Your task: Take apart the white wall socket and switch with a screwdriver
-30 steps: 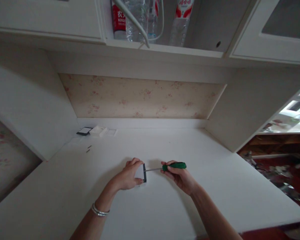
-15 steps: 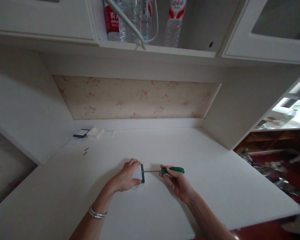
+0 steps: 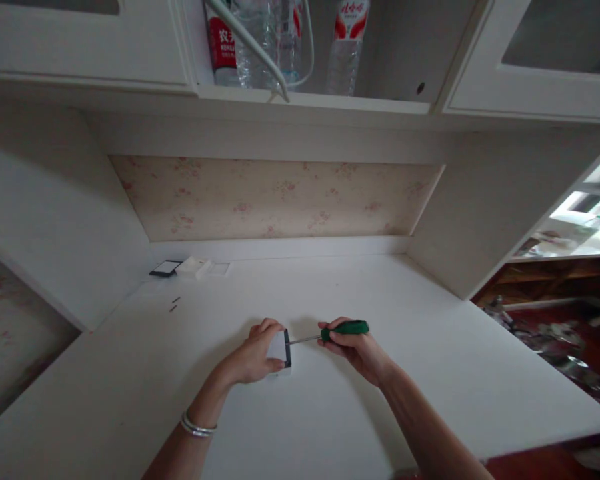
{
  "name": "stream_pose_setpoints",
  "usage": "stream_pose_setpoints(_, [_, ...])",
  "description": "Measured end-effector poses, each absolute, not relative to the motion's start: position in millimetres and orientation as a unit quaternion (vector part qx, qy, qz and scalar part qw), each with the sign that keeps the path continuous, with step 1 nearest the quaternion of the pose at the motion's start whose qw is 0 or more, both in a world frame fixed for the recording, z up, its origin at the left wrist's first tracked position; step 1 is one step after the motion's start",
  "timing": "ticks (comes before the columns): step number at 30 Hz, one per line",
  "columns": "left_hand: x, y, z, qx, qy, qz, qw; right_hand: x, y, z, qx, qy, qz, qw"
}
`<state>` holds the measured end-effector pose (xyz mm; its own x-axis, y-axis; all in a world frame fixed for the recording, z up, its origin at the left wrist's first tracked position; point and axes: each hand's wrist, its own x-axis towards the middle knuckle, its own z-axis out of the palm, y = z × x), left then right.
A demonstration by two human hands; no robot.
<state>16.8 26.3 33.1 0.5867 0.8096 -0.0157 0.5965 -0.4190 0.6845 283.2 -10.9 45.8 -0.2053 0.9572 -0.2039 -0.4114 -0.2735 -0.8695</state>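
Note:
My left hand [image 3: 255, 355] grips a small white square piece with a dark edge, possibly a wall switch [image 3: 279, 348], holding it down on the white tabletop [image 3: 240, 420]. Thumb and fingers clasp its opposite sides, and the palm covers its left part. In my right hand [image 3: 355, 348] is a screwdriver [image 3: 347, 329] with a green handle, its fingers wrapped round the grip. The thin metal shaft points left, and its tip meets the dark right edge of the square piece. Whether the tip sits in a slot is too small to tell.
At the back left lie a dark-framed plate [image 3: 166, 268], a white square box part [image 3: 193, 267] and a thin clear frame [image 3: 219, 269]. Two screws or dark strips [image 3: 175, 304] lie nearer. Overhead, an open shelf [image 3: 310, 97] holds plastic bottles [image 3: 347, 50] and a hanging white cable [image 3: 255, 43].
The screwdriver's handle has risen, so the shaft now slants down to the left rather than lying level. My right hand has turned with it; my left hand keeps its hold.

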Motion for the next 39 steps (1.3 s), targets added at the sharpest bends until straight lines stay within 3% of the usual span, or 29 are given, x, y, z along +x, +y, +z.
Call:
stream_pose_setpoints(12, [15.1,29.1,29.7,0.829,0.421,0.152,0.334,281.5,-26.3,9.2,-0.358,-0.172,0.730,0.555])
stream_pose_setpoints(22, [14.9,31.9,26.9,0.826,0.432,0.151,0.329,277.3,-33.9,11.4,-0.378,-0.193,0.716,0.555])
stream_pose_setpoints(27, [13.6,34.0,46.8,0.847,0.379,0.116,0.355,284.8,-29.0,48.5,-0.380,-0.397,0.687,0.476])
stream_pose_setpoints(34, [2.1,37.3,55.3,0.869,0.323,0.076,0.368,289.4,-26.4,92.3,-0.314,-0.445,0.759,0.357])
stream_pose_setpoints(39, [-4.4,37.1,57.6,0.873,0.353,0.065,0.331,287.4,-25.6,124.6,-0.466,-0.633,0.587,0.194])
